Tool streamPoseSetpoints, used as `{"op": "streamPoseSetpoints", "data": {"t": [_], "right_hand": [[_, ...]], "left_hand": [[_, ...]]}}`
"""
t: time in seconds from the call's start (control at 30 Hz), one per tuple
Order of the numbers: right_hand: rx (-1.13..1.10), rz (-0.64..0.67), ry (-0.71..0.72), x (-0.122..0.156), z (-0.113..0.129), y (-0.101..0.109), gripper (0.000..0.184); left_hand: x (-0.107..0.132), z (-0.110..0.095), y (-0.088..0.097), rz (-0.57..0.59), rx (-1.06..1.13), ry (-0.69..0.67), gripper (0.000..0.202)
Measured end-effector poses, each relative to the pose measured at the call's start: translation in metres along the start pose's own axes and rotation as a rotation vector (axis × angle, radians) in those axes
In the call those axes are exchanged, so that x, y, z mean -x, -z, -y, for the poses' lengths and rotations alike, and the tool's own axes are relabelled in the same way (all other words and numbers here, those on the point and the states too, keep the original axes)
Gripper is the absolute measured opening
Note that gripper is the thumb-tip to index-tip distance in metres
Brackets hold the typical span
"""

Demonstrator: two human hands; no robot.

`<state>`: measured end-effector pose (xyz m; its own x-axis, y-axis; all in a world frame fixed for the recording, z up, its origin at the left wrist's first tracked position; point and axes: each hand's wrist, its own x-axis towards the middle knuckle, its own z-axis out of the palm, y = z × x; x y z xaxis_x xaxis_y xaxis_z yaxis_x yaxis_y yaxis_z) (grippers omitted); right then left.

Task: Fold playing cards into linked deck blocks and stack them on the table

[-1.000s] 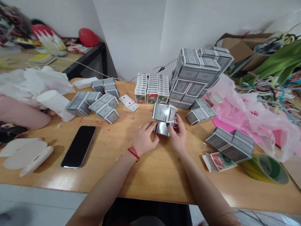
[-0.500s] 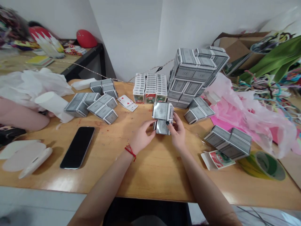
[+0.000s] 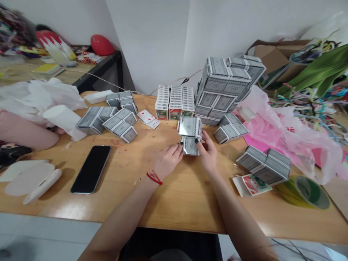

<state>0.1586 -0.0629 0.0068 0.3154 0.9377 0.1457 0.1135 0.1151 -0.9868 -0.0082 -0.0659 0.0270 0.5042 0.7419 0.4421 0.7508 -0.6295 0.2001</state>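
A block made of playing cards (image 3: 190, 127), grey-patterned backs outward, is between my hands at the middle of the table; it has a larger upper part and a smaller lower part. My right hand (image 3: 208, 154) grips its right side, the thumb lying on the patterned front face. My left hand (image 3: 169, 158), with a red string bracelet on the wrist, has its fingers closed together at the block's lower left edge. What those fingertips pinch there is partly hidden. Just behind stand rows of card packs (image 3: 175, 103) and a tall stack of similar card blocks (image 3: 220, 90).
More card blocks (image 3: 119, 125) and loose playing cards (image 3: 148, 119) lie left of centre. A phone (image 3: 91, 169) rests at front left. On the right are a card block (image 3: 265, 165), an open card box (image 3: 252, 185), yellow-green tape roll (image 3: 307, 192) and pink plastic bag (image 3: 288, 127).
My left hand has turned knuckles-up, and its fingers have closed together at the block's left edge, where thumb and fingers were apart before. My right hand keeps its grip.
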Motion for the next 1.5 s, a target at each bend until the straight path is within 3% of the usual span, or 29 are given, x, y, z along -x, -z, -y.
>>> {"op": "streamPoseSetpoints", "data": {"t": [0.2, 0.33, 0.57, 0.8, 1.13, 1.37, 1.5], "right_hand": [[-0.125, -0.033, -0.061, -0.001, 0.003, -0.004, 0.053], [-0.208, -0.018, -0.117, 0.0, 0.001, -0.007, 0.053], [-0.278, -0.016, -0.174, 0.002, -0.002, -0.011, 0.06], [-0.42, 0.071, -0.263, 0.004, -0.006, -0.011, 0.064], [-0.636, 0.118, -0.39, 0.009, 0.002, -0.021, 0.074], [-0.528, 0.08, -0.199, -0.002, -0.009, -0.018, 0.075], [-0.535, 0.095, -0.195, -0.006, -0.011, -0.017, 0.068]], "left_hand": [[0.0, -0.003, 0.0, -0.155, -0.088, -0.037, 0.029], [0.002, -0.003, -0.005, -0.176, -0.091, 0.005, 0.032], [0.002, -0.003, -0.012, -0.149, 0.085, 0.181, 0.042], [-0.006, 0.005, -0.003, -0.043, 0.338, 0.212, 0.052], [-0.008, 0.008, -0.015, -0.028, 0.233, 0.217, 0.041], [-0.021, 0.008, -0.018, 0.1, 0.201, 0.313, 0.057], [-0.025, 0.007, -0.02, 0.138, 0.163, 0.336, 0.058]]}}
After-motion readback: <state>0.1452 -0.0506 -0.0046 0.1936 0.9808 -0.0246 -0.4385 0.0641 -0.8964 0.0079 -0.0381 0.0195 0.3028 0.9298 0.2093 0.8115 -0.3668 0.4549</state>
